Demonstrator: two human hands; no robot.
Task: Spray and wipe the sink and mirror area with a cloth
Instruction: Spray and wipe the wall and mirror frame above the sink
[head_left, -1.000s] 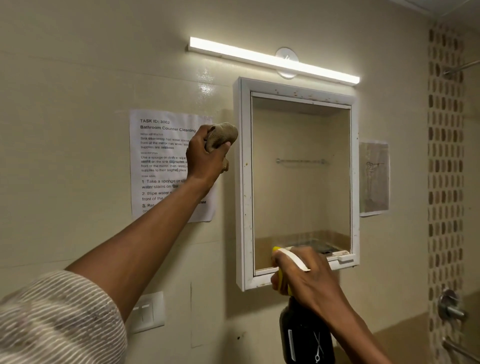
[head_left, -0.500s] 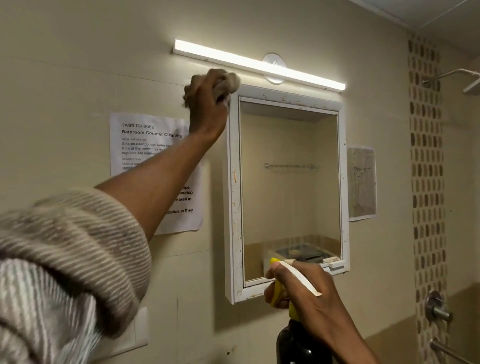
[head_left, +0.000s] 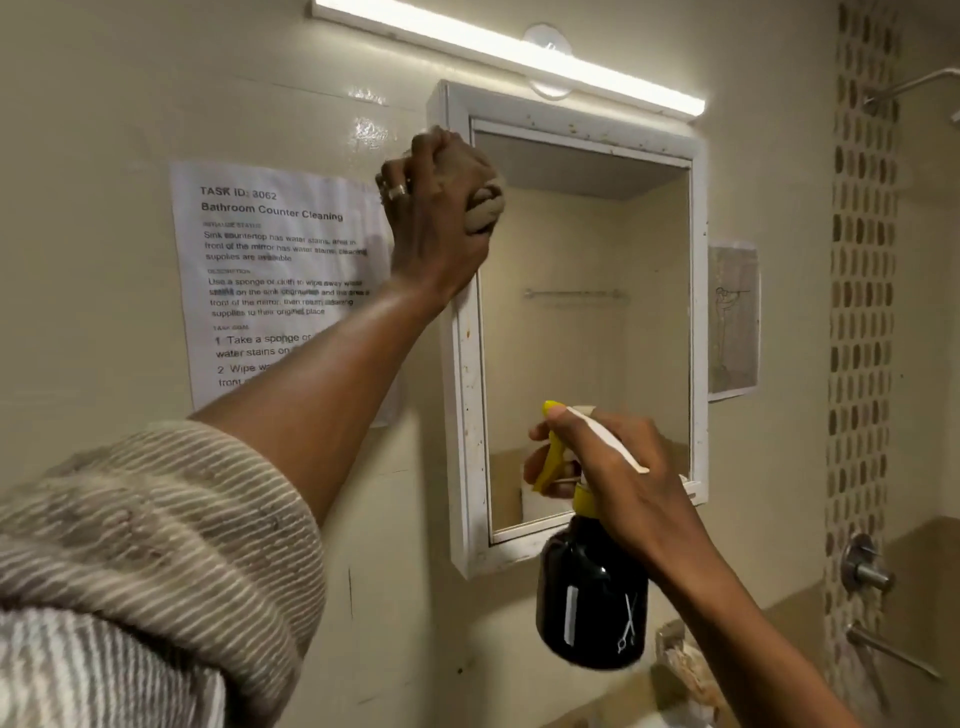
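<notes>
A white-framed mirror hangs on the beige wall, its frame speckled with stains. My left hand is closed around a bunched tan cloth and presses it against the upper left of the mirror frame. My right hand holds a spray bottle in front of the mirror's lower part. The bottle has a black body and a yellow and white trigger head. The sink is out of view.
A printed task sheet is taped to the wall left of the mirror. A light bar runs above it. A small drawing hangs to the right. Chrome tap fittings and a mosaic tile strip are at far right.
My left hand with the cloth went up the mirror's left side to the top corner, then came down onto the upper left frame. The right hand keeps the bottle near the mirror's bottom.
</notes>
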